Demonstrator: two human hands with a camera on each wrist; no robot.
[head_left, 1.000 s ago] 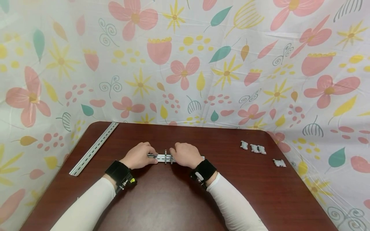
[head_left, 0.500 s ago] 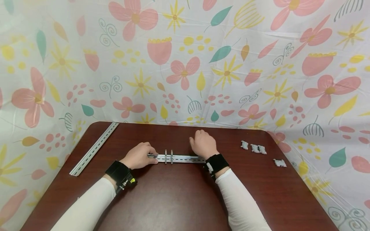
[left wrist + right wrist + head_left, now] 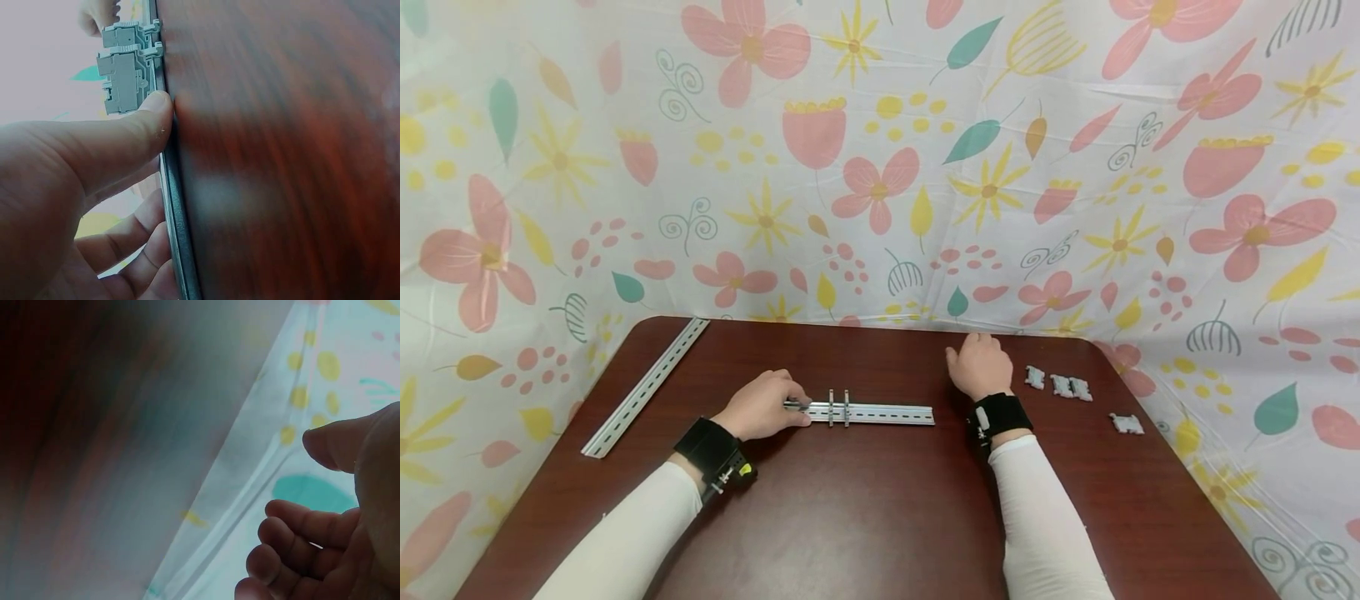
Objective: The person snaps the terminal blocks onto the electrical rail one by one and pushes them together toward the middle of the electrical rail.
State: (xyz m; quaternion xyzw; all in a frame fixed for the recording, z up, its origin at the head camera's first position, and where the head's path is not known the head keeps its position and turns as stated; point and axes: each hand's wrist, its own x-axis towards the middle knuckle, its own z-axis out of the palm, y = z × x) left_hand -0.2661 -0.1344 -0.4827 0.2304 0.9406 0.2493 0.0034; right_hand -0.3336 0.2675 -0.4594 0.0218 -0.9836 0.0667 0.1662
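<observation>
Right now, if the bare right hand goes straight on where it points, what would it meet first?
The right hand would probably meet the white cloth with pastel flower print, past the far edge of the dark reddish-brown table; the gap is hard to judge.

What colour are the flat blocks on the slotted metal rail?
Grey flat blocks, clearest in left wrist view.

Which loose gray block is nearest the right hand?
The leftmost loose terminal block; the close pair and fourth block sit farther from the right hand.
</observation>
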